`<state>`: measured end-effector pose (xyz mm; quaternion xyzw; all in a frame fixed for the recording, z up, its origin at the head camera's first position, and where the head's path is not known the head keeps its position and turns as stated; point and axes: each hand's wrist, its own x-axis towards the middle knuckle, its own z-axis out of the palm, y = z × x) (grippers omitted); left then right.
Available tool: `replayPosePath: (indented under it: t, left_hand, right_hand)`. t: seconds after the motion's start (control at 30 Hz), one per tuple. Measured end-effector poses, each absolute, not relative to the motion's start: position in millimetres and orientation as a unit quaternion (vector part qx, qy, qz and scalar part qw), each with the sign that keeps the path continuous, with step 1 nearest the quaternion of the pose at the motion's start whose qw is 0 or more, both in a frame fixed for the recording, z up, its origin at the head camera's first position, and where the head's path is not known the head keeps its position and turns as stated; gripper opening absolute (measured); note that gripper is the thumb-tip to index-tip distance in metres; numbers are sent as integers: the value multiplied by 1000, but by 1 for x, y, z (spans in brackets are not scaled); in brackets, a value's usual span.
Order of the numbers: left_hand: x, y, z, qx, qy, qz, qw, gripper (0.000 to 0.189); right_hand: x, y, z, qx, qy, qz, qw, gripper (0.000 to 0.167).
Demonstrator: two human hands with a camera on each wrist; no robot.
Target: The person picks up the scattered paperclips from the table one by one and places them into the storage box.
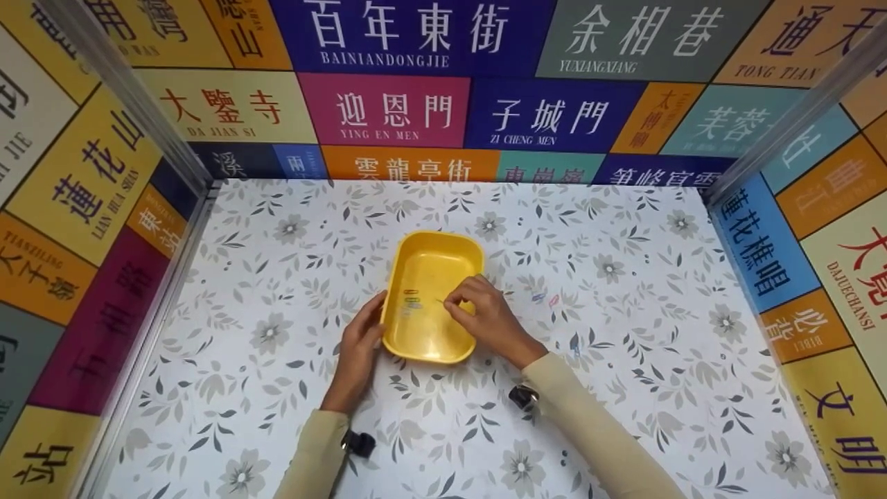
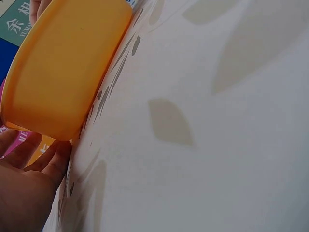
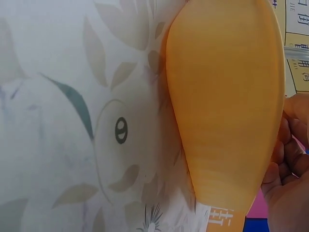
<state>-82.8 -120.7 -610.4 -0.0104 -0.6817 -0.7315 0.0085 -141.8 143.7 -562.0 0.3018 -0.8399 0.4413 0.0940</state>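
Note:
A yellow plastic tray [image 1: 433, 242] with rounded corners sits on the table, several small coloured paper clips [image 1: 411, 303] lying in its left half. My left hand [image 1: 357, 346] rests against the tray's left outer wall; in the left wrist view its extended fingers [image 2: 58, 159] touch the tray's side. Over the tray's right rim reaches my right hand [image 1: 488, 315], thumb and forefinger pinching a thin paper clip [image 1: 441, 301] above the tray floor. From the right wrist camera, the tray wall [image 3: 222, 106] hides the fingertips and the clip.
Loose paper clips lie right of the tray: a pink one [image 1: 554, 300], a bluish one [image 1: 539, 298] and another bluish one [image 1: 575, 348] nearer me. The table [image 1: 277, 416] has a floral cover, and printed panels [image 1: 388, 111] wall it at the back and both sides.

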Motion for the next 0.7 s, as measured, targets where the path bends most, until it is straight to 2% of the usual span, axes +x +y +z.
replayPosePath:
  t: [0.7]
  left_hand:
    - [-84,-120,-612,-18,-659,-752,13,57]
  right_hand:
    - [-153,124,-562,330,-854,398,51,7]
